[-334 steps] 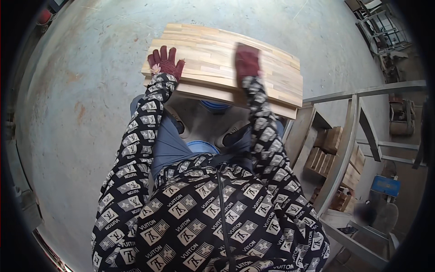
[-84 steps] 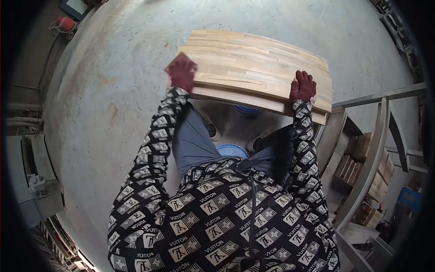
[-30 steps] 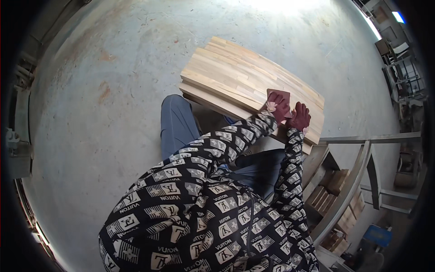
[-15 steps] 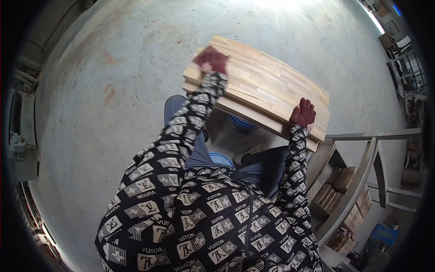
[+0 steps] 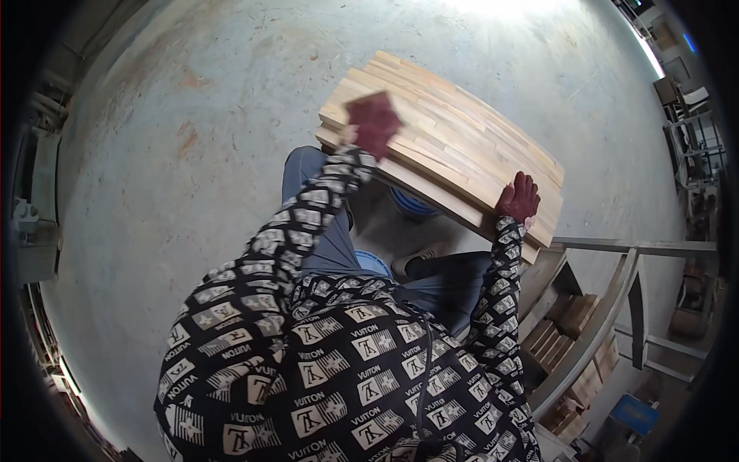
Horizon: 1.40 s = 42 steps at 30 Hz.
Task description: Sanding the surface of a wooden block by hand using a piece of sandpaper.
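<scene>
A pale wooden panel [image 5: 446, 108] made of glued strips lies tilted across the view in front of me, over another board [image 5: 431, 185] that shows along its near edge. My left hand [image 5: 373, 127], in dark red, is over the panel's left part, near its front edge. Motion smears its fingers, and its angular outline does not tell whether a cloth or sheet is under it. My right hand [image 5: 518, 199], in a dark red glove, rests flat on the panel's right end with its fingers stretched out.
Beneath the boards is a blue round container [image 5: 416, 203], and a blue round seat or tub [image 5: 373, 262] shows between my legs. To the right stand a grey metal frame [image 5: 631, 285] and a stack of wooden pieces [image 5: 558, 343]. A blue object [image 5: 635, 414] lies further back right.
My left hand has moved toward me and slightly right across the panel. My right hand stays at the panel's right end. The whole view has shifted a little.
</scene>
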### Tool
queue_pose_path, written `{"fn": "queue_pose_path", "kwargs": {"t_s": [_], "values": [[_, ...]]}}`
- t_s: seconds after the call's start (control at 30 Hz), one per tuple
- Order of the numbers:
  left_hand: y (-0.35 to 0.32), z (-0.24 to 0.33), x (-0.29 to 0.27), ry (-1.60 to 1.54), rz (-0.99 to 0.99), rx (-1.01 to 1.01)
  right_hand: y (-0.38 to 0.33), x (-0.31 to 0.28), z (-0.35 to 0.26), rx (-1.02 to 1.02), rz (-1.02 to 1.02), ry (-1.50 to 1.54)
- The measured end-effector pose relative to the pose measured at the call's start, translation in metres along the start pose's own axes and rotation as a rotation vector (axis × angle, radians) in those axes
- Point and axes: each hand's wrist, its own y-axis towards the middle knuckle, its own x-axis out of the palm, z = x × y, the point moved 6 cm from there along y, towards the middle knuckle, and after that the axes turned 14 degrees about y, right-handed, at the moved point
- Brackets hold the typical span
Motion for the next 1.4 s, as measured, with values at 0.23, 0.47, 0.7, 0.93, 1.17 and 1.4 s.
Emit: {"fn": "queue_pose_path", "kwargs": {"t_s": [0.23,0.47,0.7,0.93,1.17,1.4], "values": [[0.024,0.006,-0.044,-0.026,-0.567,-0.321,0.002,-0.003,0.002,0.019,-0.007,-0.008],[0.018,0.187,-0.066,-0.386,-0.056,0.203,-0.002,0.007,0.005,0.007,-0.040,-0.033],[0.016,0.001,0.005,-0.334,-0.126,-0.033,0.000,0.005,0.001,0.026,-0.051,-0.017],[0.026,-0.065,0.061,-0.663,-0.164,-0.436,-0.001,-0.002,0.007,0.035,-0.010,-0.013],[0.024,0.228,-0.017,-0.414,-0.250,0.358,-0.008,0.004,0.009,-0.005,-0.009,-0.042],[0.095,0.091,0.007,-0.249,-0.324,-0.023,0.000,0.002,-0.002,0.022,-0.043,-0.010]]}}
